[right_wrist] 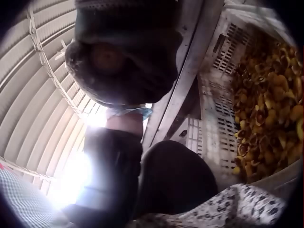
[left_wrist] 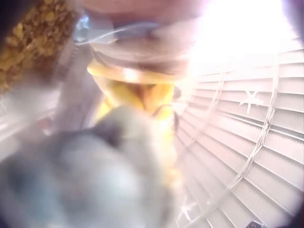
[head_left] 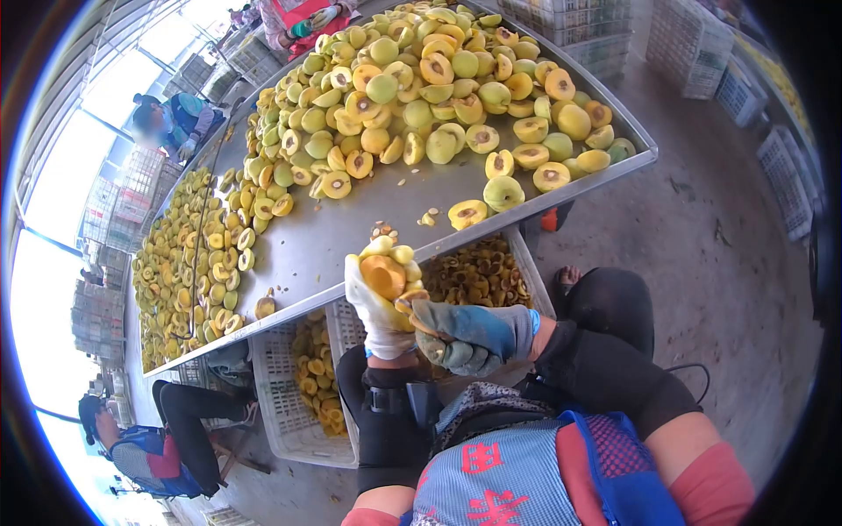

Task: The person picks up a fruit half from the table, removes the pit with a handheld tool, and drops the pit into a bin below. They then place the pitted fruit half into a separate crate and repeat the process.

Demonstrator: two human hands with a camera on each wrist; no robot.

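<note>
My left hand (head_left: 377,307), in a white and yellow glove, holds a halved yellow peach (head_left: 383,277) near the table's front edge, cut face showing. Close against its fingers is my right hand (head_left: 474,333) in a blue-grey glove, fist curled around a wooden-handled tool (right_wrist: 108,58). The round butt of that handle shows in the right wrist view; the working end is mostly hidden at the fruit. In the left wrist view the right glove (left_wrist: 95,175) is a blur close beside the left glove's yellow fingers. Several removed pits (head_left: 383,231) lie on the table just beyond.
A metal table (head_left: 324,237) bears a heap of halved and whole peaches (head_left: 412,88), with more halves (head_left: 189,263) at left. Under its edge stand a white crate of peach pieces (head_left: 289,412) and another crate (head_left: 532,272) of brownish pieces. Other people work around the table.
</note>
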